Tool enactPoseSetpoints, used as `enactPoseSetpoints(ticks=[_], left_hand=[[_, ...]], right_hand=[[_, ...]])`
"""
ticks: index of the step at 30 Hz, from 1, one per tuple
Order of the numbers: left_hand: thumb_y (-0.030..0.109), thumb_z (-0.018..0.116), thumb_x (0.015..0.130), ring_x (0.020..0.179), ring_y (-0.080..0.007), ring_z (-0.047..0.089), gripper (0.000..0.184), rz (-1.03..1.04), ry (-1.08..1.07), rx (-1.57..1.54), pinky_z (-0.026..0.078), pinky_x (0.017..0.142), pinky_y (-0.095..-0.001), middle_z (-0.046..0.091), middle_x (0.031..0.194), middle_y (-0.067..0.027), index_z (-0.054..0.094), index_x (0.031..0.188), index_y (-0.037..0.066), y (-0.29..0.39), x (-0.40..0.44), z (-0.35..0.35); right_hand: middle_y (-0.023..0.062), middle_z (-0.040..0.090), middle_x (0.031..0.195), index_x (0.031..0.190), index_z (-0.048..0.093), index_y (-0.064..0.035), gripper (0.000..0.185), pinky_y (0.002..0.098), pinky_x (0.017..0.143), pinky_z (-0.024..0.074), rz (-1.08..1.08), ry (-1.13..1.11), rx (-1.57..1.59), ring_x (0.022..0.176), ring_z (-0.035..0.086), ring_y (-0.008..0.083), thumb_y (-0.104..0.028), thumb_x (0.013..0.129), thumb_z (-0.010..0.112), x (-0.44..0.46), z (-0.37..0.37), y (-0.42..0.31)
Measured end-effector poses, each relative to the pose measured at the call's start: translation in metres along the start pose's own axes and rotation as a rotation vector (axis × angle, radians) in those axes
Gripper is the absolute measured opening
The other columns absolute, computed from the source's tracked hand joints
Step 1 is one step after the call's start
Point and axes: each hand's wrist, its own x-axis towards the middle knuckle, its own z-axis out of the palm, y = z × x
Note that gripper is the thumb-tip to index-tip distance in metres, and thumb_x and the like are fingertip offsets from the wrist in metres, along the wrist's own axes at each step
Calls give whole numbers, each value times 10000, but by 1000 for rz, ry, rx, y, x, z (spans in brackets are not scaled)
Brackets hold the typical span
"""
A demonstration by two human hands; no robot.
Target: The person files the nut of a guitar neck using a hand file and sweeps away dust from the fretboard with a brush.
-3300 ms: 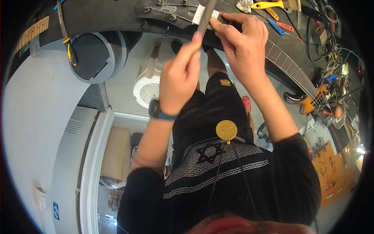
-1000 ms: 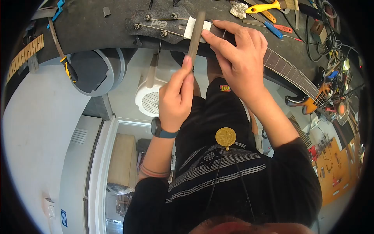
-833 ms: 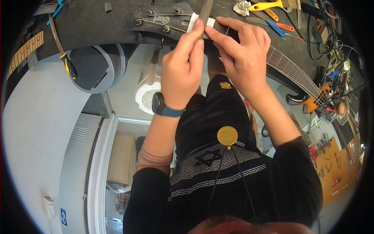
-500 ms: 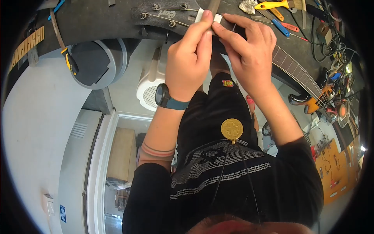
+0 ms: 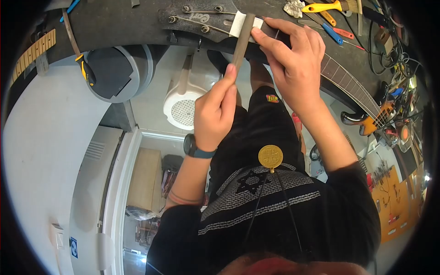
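Note:
My left hand (image 5: pixel 215 114) is closed around the near end of a flat grey metal file (image 5: pixel 244 43), index finger stretched along it. The file's far end lies across a folded piece of white paper (image 5: pixel 237 24) on the neck of a bass guitar, beside its dark headstock (image 5: pixel 195 19) marked "Cort". My right hand (image 5: pixel 295 55) is bent over the neck, its thumb and fingertips pressed at the right edge of the paper. Tuning pegs (image 5: pixel 206 29) and strings show left of the paper. My right palm hides part of the neck; the fretboard (image 5: pixel 348 80) continues to the right.
A yellow-handled screwdriver (image 5: pixel 85 71) juts over the bench edge at left, near a fretted neck (image 5: pixel 34 54). A yellow brush (image 5: pixel 323 7), a blue-handled tool (image 5: pixel 332 33) and tangled cables (image 5: pixel 389 57) lie at right. A white stool (image 5: pixel 182 107) stands below.
My left hand has slid down toward my body with the file, uncovering more of the file and paper. My right hand has stayed nearly in place.

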Motion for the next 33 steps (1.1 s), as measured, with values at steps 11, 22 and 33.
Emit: enactPoseSetpoints(ticks=[11, 22, 33], left_hand=[[-39, 655, 1109, 973, -228, 816, 377, 61, -22, 9, 609, 819, -321, 821, 1362, -178, 707, 1481, -7, -11, 4, 3], [-23, 654, 1112, 916, -286, 841, 368, 160, 42, 13, 621, 754, -346, 817, 1318, -215, 713, 1473, 18, -2, 18, 6], [-30, 669, 1105, 911, -225, 829, 407, 24, -13, 20, 618, 788, -311, 848, 1241, -189, 709, 1508, 6, -1, 4, 0]], right_hand=[[-27, 731, 1366, 1315, 836, -307, 445, 569, 1229, 405, 5, -14, -27, 1234, 658, 251, -97, 923, 813, -3, 0, -1], [-35, 732, 1345, 1307, 838, -311, 446, 574, 1238, 396, 20, -12, -16, 1235, 655, 248, -95, 916, 822, -1, 0, -2], [-41, 724, 1367, 1305, 832, -308, 443, 573, 1253, 383, 35, -32, -10, 1244, 643, 243, -91, 919, 814, -3, -2, -4]])
